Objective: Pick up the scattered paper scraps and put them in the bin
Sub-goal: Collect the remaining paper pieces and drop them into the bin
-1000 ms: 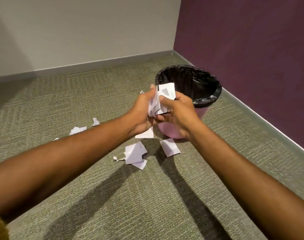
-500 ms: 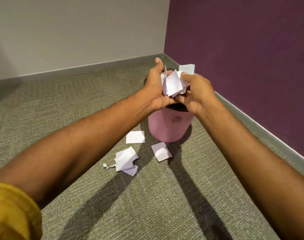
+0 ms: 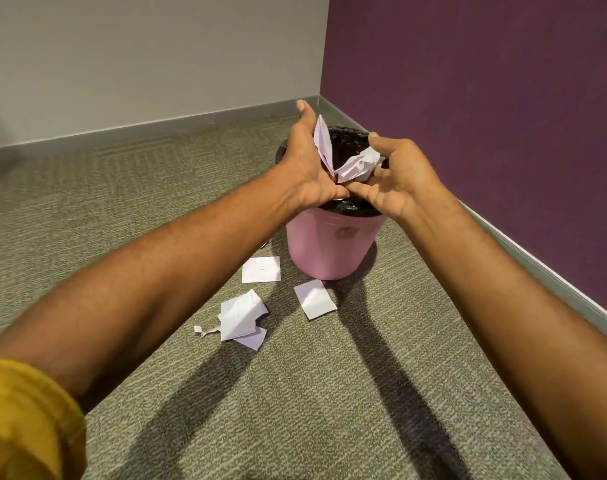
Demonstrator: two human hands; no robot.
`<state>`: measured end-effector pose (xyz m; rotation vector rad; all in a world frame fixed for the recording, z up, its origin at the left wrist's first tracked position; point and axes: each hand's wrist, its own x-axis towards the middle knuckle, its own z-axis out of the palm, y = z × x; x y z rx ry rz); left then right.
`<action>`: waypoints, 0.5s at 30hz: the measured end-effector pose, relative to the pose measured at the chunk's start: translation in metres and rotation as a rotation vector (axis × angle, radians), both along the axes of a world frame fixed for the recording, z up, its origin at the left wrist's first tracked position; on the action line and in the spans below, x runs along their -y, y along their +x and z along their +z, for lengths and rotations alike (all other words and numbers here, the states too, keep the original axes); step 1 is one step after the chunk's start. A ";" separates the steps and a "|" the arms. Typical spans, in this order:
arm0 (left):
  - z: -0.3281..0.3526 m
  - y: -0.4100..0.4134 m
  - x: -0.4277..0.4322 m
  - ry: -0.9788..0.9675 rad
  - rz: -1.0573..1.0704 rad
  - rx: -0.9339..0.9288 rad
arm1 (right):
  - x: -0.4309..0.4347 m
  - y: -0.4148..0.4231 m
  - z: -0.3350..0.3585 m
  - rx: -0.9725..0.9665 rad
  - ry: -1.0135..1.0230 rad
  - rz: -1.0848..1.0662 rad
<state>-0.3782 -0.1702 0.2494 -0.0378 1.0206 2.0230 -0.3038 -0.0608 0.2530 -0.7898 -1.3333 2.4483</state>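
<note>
A pink bin point(image 3: 333, 247) with a black liner stands on the carpet near the purple wall. Both my hands hover over its mouth, thumbs touching. My left hand point(image 3: 305, 164) has its fingers straight and spread, with a flat white scrap point(image 3: 322, 143) leaning against its palm. My right hand point(image 3: 399, 178) curls loosely around crumpled paper scraps point(image 3: 359, 166). More white scraps lie on the floor in front of the bin: a square one point(image 3: 261, 269), another point(image 3: 314, 298), and a small folded pile point(image 3: 242, 317).
Grey-green carpet point(image 3: 329, 393) covers the floor. A beige wall point(image 3: 149, 57) runs along the back and a purple wall point(image 3: 485, 81) along the right, both with grey skirting, meeting in a corner just behind the bin.
My hands have moved the bundle of scraps from in front of the bin to above its opening. The fingers, closed tightly on the bundle before, have spread apart.
</note>
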 end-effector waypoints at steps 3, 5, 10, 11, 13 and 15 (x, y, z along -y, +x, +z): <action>-0.005 -0.003 0.001 -0.018 -0.004 0.014 | -0.001 0.002 -0.001 -0.001 -0.008 0.018; -0.002 0.002 0.003 -0.032 -0.012 0.004 | -0.002 0.003 -0.002 0.010 -0.002 0.022; 0.002 0.006 0.010 -0.023 0.005 -0.013 | -0.003 0.000 -0.007 -0.011 -0.019 0.000; 0.000 0.004 0.011 -0.024 -0.008 -0.017 | -0.003 0.000 -0.008 -0.014 -0.014 -0.006; -0.003 -0.002 0.014 -0.039 -0.028 -0.032 | -0.004 0.001 -0.009 -0.007 0.004 -0.018; -0.005 -0.006 0.017 -0.044 -0.036 -0.050 | -0.003 0.002 -0.011 0.000 0.008 -0.036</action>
